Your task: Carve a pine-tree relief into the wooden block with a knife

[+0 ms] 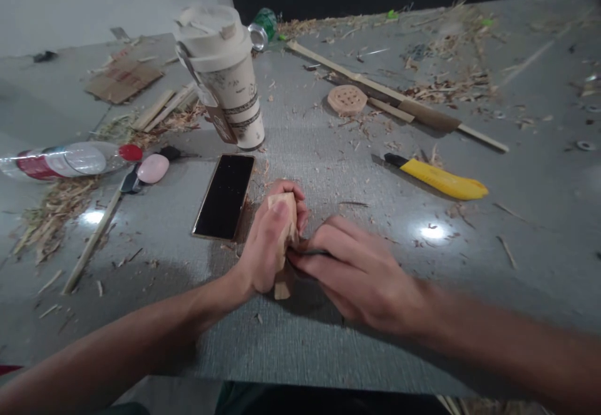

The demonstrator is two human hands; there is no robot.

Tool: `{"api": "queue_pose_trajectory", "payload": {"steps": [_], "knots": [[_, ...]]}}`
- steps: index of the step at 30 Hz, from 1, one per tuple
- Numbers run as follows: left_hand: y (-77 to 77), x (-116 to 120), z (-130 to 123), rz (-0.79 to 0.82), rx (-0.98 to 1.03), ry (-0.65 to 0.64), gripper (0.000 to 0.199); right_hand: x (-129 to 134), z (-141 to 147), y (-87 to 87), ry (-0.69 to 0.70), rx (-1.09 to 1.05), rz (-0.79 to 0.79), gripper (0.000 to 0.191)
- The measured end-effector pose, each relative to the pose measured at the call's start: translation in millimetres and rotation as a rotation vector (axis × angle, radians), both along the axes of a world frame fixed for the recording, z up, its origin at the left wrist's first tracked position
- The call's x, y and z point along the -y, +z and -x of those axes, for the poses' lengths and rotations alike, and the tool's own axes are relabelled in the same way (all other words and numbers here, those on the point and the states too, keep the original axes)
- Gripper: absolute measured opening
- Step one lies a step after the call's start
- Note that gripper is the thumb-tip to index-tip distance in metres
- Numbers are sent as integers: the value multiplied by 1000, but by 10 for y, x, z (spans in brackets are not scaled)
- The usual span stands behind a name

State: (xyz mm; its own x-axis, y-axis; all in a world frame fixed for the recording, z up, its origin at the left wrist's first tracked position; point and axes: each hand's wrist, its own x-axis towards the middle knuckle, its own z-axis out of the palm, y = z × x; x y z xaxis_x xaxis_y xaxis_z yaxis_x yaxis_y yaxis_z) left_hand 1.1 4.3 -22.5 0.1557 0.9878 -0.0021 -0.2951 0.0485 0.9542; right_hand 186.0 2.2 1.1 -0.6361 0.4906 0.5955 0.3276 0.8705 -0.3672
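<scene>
My left hand (268, 240) is closed around a pale block of wood (283, 285), its thumb along the upper face. The block stands tilted, and its lower end shows beneath the palm. From the right, my right hand (359, 271) grips a thin dark tool (319, 252) whose end meets the side of the wood. Most of that tool is covered by the fingers, so its kind is unclear; the hand is slightly blurred. Just left of my left hand lies a black phone (224, 197). A yellow utility knife (436, 177) rests to the upper right.
Behind the phone stands a tall lidded cup (232, 83). A plastic bottle (79, 160) lies at the left, near a wooden stick (94, 246). A round wooden piece with holes (347, 99), a long strip (357, 77), a green can (263, 28) and shavings (446, 86) lie farther back.
</scene>
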Motion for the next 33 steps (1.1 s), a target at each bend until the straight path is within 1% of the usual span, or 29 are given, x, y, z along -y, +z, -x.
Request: {"api": "queue_pose_trajectory", "payload": {"steps": [2, 5, 10, 13, 17, 21, 25, 29, 32, 33], "knots": [[4, -6, 3, -7, -3, -8, 51, 8, 11, -1, 14, 0, 13, 33], [21, -4, 3, 5, 1, -7, 51, 11, 17, -4, -39, 18, 5, 34], [54, 7, -13, -21, 8, -4, 50, -12, -1, 3, 32, 6, 1, 32], [62, 8, -25, 17, 42, 4, 52, -37, -15, 16, -15, 31, -44, 36], [56, 7, -24, 11, 21, 2, 51, -44, -13, 20, 28, 26, -44, 41], [59, 6, -26, 18, 47, 5, 51, -38, -8, 17, -25, 17, -43, 40], [71, -2, -30, 41, 35, 15, 54, -33, -13, 24, 25, 19, -13, 40], [67, -11, -23, 35, 36, 9, 54, -34, -4, 7, -34, 24, -51, 40], [70, -10, -22, 23, 47, 14, 51, -28, 11, -7, 39, 3, -40, 40], [74, -10, -23, 26, 54, 15, 51, -27, 15, -9, 38, 3, -42, 40]]}}
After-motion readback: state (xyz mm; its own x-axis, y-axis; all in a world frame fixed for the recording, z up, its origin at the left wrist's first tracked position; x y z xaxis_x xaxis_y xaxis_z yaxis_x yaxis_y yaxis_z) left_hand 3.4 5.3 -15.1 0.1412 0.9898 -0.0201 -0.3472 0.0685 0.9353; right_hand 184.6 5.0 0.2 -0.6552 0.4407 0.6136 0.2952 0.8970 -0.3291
